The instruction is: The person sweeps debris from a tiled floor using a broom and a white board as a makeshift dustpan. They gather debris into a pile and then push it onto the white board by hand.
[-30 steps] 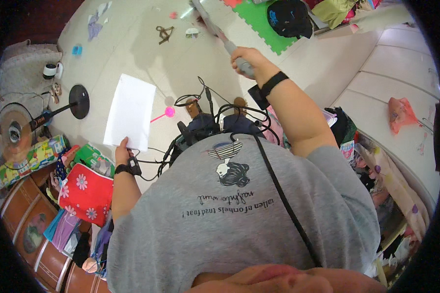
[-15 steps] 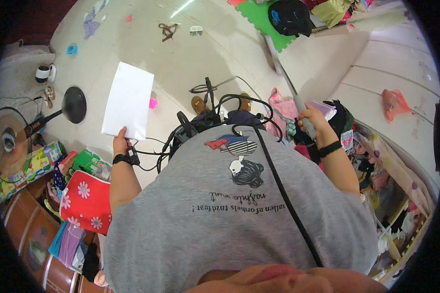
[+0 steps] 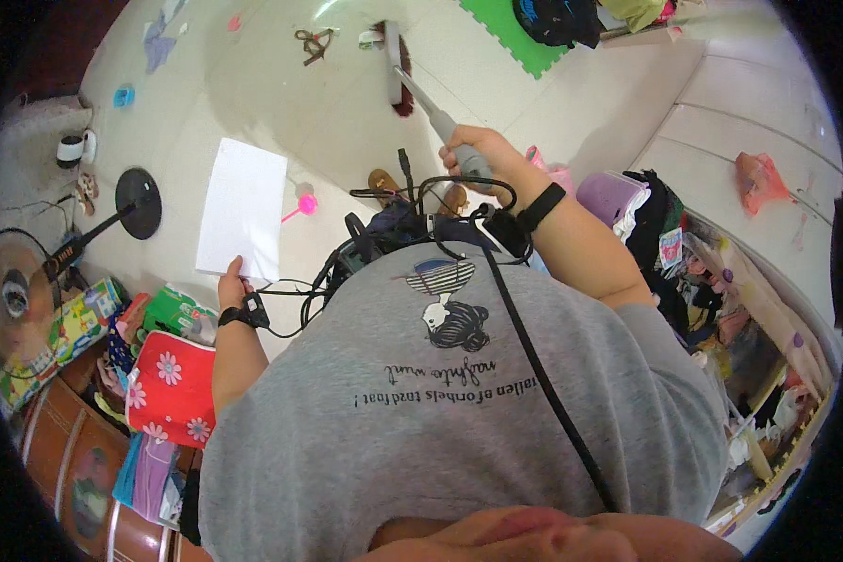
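My left hand grips the near edge of a white rectangular sheet, held out over the floor; whether it is paper or thin board I cannot tell. In front of my body, my right hand is wrapped round the grey handle of a broom. The broom's head, with dark reddish bristles, is far ahead on the floor, touching or very near a small pale object it partly covers. A pink round toy with a thin stem lies to the right of the sheet.
A brown strap, lavender cloth and blue box lie on the floor. On the left stand a fan and a red flowered bag or cushion. A cluttered shelf is at right. Black cables hang at my waist.
My right hand has swung left and forward with the broom, whose head moved left from beside the green mat. The left hand and white sheet have shifted slightly nearer.
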Tool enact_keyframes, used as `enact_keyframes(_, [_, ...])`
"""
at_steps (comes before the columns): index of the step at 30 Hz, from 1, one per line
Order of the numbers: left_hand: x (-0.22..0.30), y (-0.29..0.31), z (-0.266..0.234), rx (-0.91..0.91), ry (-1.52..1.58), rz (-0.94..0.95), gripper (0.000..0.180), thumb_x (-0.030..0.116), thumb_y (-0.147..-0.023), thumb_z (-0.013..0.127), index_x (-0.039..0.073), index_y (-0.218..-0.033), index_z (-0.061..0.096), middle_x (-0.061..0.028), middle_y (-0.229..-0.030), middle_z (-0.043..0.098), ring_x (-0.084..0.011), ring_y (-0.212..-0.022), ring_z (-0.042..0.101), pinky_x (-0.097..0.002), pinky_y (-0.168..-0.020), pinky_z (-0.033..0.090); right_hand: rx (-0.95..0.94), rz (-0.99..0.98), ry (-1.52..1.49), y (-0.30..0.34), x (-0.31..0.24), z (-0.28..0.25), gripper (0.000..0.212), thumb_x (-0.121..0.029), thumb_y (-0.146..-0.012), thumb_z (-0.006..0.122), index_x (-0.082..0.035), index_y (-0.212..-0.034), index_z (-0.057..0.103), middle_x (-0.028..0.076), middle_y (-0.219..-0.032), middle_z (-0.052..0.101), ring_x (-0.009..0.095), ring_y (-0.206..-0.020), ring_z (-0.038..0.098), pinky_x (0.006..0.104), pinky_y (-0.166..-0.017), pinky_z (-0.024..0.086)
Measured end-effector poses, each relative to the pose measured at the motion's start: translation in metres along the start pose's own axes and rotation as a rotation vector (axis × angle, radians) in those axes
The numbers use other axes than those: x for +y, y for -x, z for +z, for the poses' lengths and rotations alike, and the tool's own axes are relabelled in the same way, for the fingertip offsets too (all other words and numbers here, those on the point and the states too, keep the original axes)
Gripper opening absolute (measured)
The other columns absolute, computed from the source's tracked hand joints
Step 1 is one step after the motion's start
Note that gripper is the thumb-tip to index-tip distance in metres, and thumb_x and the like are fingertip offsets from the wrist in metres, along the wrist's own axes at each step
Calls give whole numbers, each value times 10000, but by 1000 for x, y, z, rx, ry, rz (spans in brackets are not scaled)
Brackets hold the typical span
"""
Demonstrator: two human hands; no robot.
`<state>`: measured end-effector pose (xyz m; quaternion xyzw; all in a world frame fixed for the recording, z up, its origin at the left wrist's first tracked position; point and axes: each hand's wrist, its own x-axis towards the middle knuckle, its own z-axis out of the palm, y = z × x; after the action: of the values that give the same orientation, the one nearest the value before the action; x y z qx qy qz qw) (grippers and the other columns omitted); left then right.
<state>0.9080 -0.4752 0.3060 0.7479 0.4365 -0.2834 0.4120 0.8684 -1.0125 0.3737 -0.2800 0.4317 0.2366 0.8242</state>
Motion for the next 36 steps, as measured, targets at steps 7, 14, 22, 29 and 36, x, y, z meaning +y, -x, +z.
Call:
enact_keyframes(7, [42,-9,18,-52,-61,41,397,426,-800,643,118,-606,484,-12,-496,427,-122,-378,385,-267,-372,328,-118,-144,-178,83,-18,-90,486,-110,-803,559,13,-1229,358,79,-758,522,102,-538,480,196,-411,426])
enact_keyframes(14, [46,1,31,-65,-29,97,381,422,-796,657,92,-670,514,-16,-520,442,-135,-385,399,-267,-370,338,329,-136,482,145,-38,-134,587,-66,-742,541,-33,-1307,387,62,-713,524,129,-493,512,250,-382,419])
enact_keyframes(22, [36,29,9,6,213,87,352,394,-784,680,108,-680,503,-11,-521,402,-126,-399,358,-272,-373,320,203,-87,31,29,-63,-115,80,-45,-750,564,-36,-709,496,70,-606,521,188,-478,519,296,-427,430])
enact_keyframes(29, [28,53,18,83,192,45,376,417,-775,684,87,-725,510,-22,-530,417,-138,-413,386,-268,-376,338,9,-76,181,-22,-97,-29,139,-57,-732,579,-10,-855,532,67,-623,519,181,-515,539,297,-437,443])
enact_keyframes(36, [26,67,26,132,231,67,379,395,-776,672,57,-681,530,-23,-506,423,-134,-386,400,-264,-360,319,25,-72,956,19,-80,-107,739,-73,-724,608,-121,-1399,312,131,-838,588,189,-609,582,315,-518,484])
